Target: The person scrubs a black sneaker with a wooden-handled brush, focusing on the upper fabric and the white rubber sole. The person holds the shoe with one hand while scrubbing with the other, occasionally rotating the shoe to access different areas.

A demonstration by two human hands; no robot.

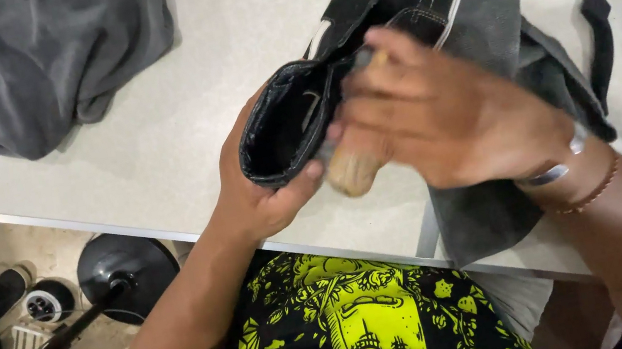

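Black high-top shoe [357, 49] lying on the tabletop [179, 138], long axis running from its open collar near the person up and away to the toe. Left hand [263, 191] wraps the collar from below, thumb on the rim. Right hand [445, 122], blurred, curls around a wooden-handled brush [352, 169] against the shoe's side. A grey cloth [499, 42] lies under the shoe; another grey cloth [47, 59] sits well left of it. The shoe's interior shows nothing inside.
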